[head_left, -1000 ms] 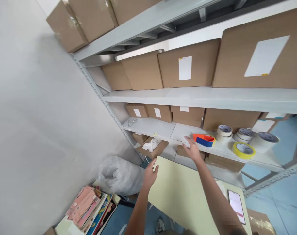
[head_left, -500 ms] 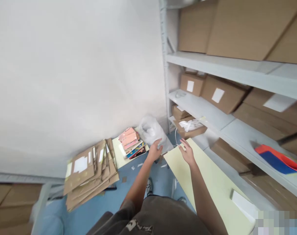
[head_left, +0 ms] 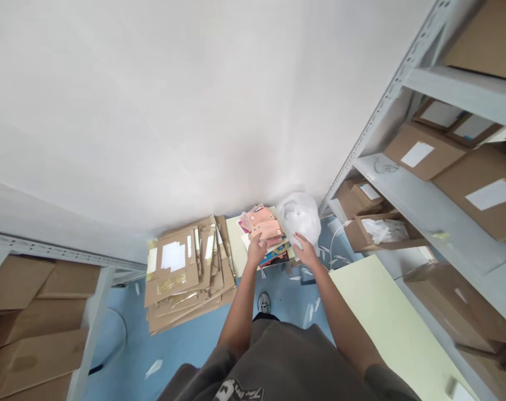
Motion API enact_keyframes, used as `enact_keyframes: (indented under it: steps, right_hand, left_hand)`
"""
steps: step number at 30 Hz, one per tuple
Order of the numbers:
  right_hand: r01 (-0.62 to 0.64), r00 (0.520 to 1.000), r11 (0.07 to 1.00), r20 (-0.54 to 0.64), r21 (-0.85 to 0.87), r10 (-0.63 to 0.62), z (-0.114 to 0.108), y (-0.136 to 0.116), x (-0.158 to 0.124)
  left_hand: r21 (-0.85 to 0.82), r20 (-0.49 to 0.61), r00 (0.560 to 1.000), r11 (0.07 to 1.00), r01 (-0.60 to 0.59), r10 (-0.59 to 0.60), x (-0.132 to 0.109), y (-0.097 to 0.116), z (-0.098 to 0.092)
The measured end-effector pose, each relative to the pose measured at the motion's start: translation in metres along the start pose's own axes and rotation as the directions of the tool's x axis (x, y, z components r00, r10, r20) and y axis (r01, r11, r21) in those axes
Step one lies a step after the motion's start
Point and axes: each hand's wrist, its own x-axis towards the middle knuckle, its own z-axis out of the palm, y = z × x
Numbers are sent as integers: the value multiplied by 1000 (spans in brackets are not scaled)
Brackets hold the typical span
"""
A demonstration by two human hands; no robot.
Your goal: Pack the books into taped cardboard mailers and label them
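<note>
A stack of pink booklets or envelopes (head_left: 266, 228) lies over several colourful books (head_left: 275, 254) on a pale yellow board against the wall. My left hand (head_left: 256, 250) is at the front of this stack, over its near edge, with thumb and fingers apart. Whether it touches the stack I cannot tell. To the right, my right hand (head_left: 305, 250) hovers beside the stack with its fingers spread and nothing in them. Just behind it sits a white plastic bag (head_left: 300, 214), bunched and rounded.
Flattened cardboard boxes (head_left: 186, 281) are piled left of the books. A pale yellow tabletop (head_left: 390, 312) stretches along the right, beside grey shelving (head_left: 428, 195) full of cartons. More cartons (head_left: 39, 317) fill a rack at the lower left. Paper scraps (head_left: 154, 368) litter the blue floor.
The view has swung right to left, away from the shelving and towards the wall. Both hands have gone from the bag and tabletop area to the stack of pink booklets.
</note>
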Motion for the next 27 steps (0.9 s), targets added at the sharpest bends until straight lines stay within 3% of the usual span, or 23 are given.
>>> enact_keyframes:
  steps: [3,7,11,15,19,22,24,27]
  right_hand:
    - [-38,991,989,124,-142,56,42,2,40]
    - [-57,943,916,280,-396,180,87,2,77]
    - [23,909,800,345,-600,233,126,-1,89]
    - [98,903,771,382,-629,196,150,-5,88]
    - [67,929,871,349,-486,124,150,-5,90]
    - [-37,976,964,198,-263,91,142,-3,88]
    - [-149,987,983,46,-104,155,134,-4,84]
    - [-290,948,942,-83,171,307,121,-12,77]
  left_hand:
    - [-31,5,996,995,95,-95,23,-24,-19]
    - [-88,8,989,985,150,-150,46,-44,-27]
    - [-45,44,980,979,198,-196,63,-56,-25]
    - [42,14,957,956,290,-291,76,-64,-22]
    - [-88,-59,922,922,376,-382,83,-69,-24]
    - [-331,1,931,878,345,-365,82,-69,-28]
    - [-501,65,947,810,304,-315,77,-66,-29]
    - [-658,135,962,705,267,-239,66,-53,-23]
